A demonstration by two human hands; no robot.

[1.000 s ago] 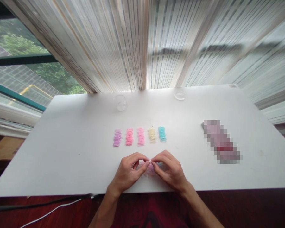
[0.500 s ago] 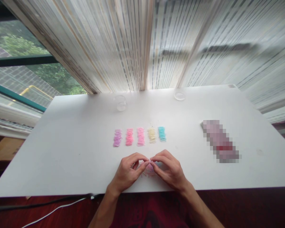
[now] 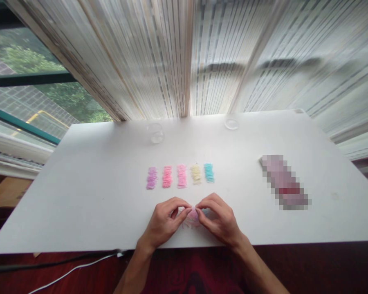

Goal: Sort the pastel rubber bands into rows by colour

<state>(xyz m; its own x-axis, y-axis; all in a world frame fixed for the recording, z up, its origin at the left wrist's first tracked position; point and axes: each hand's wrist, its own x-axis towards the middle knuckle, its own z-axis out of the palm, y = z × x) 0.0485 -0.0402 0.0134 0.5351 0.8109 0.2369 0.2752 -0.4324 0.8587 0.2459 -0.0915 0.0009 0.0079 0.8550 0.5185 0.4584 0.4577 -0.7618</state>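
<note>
My left hand and my right hand face each other near the table's front edge, thumb and forefinger pinched on each. Their fingertips are a small gap apart; anything in them is too small to make out. Below and between them lies a loose pile of thin pastel pieces, perhaps small rubber bands, partly hidden by my hands. Beyond it, similar pieces lie in neat columns by colour: purple, coral pink, light pink, pale yellow and turquoise.
At the back of the white table stands a clear round container, with a clear round lid farther right. A blurred-out pinkish oblong object lies on the right. A white cable runs below the front edge.
My fingertips have drawn slightly apart; they were nearly touching before. The colour columns and other objects stay where they were.
</note>
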